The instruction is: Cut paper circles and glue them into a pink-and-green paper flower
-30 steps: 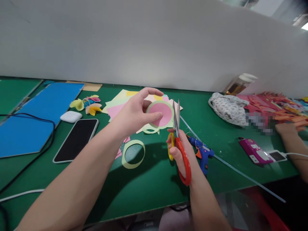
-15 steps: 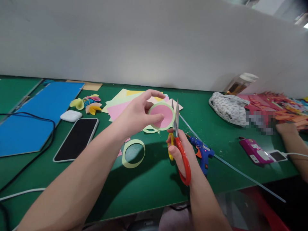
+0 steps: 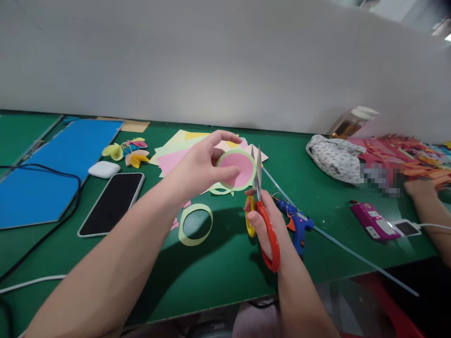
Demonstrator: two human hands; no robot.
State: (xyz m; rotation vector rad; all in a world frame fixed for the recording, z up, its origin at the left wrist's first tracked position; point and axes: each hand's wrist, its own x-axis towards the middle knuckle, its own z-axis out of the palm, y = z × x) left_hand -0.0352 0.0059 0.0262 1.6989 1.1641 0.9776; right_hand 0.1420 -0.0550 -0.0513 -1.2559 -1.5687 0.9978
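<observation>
Saw blue board [image 3: 49, 178] at left, then black phone [image 3: 112, 204] near white case [image 3: 104, 170], petal shapes [image 3: 137, 158] just beyond. Saw pale green ring [image 3: 190, 242] nearer than paper sheets [image 3: 172, 162]. Pinched green-rimmed pink disc [image 3: 244, 171] between thumb and fingers of left hand [image 3: 206, 164], above table [image 3: 225, 272], beside blades. Grasped scissors [image 3: 273, 249] by handles in right hand [image 3: 266, 220], blades parted. Saw blue glue gun [image 3: 299, 230] just right, patterned cloth [image 3: 334, 159] at far right.

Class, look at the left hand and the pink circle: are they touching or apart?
Touching. The head view shows the left hand with its thumb lying across the pink circle.
</observation>
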